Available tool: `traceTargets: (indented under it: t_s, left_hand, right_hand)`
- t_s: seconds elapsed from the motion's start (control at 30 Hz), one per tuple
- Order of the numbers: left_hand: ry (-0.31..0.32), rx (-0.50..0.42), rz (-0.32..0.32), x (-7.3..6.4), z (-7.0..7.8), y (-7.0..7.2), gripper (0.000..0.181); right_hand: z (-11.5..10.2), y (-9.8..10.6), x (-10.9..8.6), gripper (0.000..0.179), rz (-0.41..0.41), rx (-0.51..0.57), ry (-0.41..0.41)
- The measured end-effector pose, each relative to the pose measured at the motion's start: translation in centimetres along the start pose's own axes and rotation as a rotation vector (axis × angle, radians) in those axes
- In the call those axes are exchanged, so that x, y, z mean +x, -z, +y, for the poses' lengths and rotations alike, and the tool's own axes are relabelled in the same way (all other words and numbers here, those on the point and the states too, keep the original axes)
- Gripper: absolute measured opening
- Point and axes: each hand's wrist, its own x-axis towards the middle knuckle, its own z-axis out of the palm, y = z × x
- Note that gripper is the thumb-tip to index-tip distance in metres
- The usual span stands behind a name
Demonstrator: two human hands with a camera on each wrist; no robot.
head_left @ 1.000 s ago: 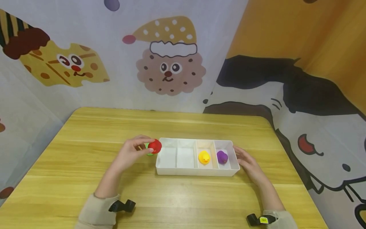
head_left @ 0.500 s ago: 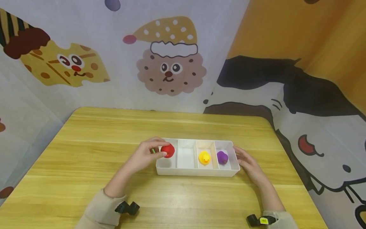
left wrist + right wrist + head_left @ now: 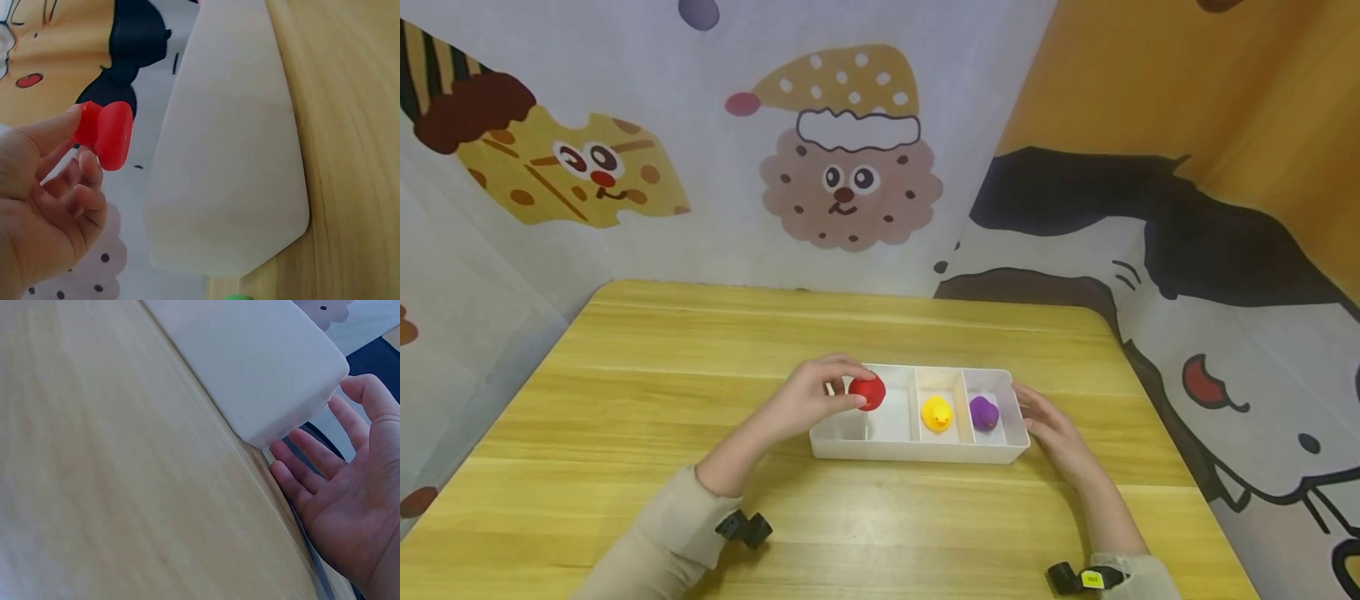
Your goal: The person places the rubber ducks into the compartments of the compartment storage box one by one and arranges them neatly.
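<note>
Red toy [image 3: 868, 392] has moved right, pinched by left fingers [image 3: 846, 367] above the tray [image 3: 917, 452], which relaxed right fingers [image 3: 317, 450] likely steady

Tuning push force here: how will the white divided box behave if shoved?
The white box would probably slide rather than tip: it's long, low and flat on the table. Likely fairly stiff, going by its straight walls. Perhaps light for its size: its walls look thin, and the yellow duck and purple toy inside are small.
</note>
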Motion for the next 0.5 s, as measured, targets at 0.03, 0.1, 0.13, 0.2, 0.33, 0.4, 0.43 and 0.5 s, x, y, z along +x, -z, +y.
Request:
traceTargets:
  t_s: [0.03,0.1,0.13,0.2,0.33,0.4,0.43,0.5]
  left_hand:
    - [-0.001,0.002,-0.006,0.2,0.0,-0.1,0.028]
    - [-0.003,-0.001,-0.019,0.6,0.0,-0.3,0.028]
    - [-0.005,-0.002,-0.027,0.8,-0.1,-0.5,0.028]
    - [-0.009,0.001,-0.045,1.1,-0.2,-0.7,0.027]
    - [0.008,0.019,-0.084,1.8,-0.5,-1.2,0.028]
    - [0.027,0.031,-0.101,2.0,-0.6,-1.4,0.028]
    - [0.037,0.034,-0.109,2.1,-0.6,-1.4,0.028]
    - [0.059,0.032,-0.121,2.3,-0.7,-1.5,0.028]
  right_hand:
    - [0.0,0.0,0.0,0.047,-0.001,0.002,-0.001]
    - [0.0,0.0,0.0,0.047,-0.001,0.003,-0.002]
    - [0.0,0.0,0.0,0.047,-0.001,0.004,-0.003]
    - [0.0,0.0,0.0,0.047,0.001,0.002,-0.006]
    - [0.0,0.0,0.0,0.046,0.008,-0.01,-0.009]
    - [-0.1,0.0,0.0,0.046,0.009,-0.014,-0.009]
    - [-0.1,-0.1,0.0,0.047,0.009,-0.016,-0.01]
    - [-0.2,-0.1,0.0,0.047,0.009,-0.014,-0.012]
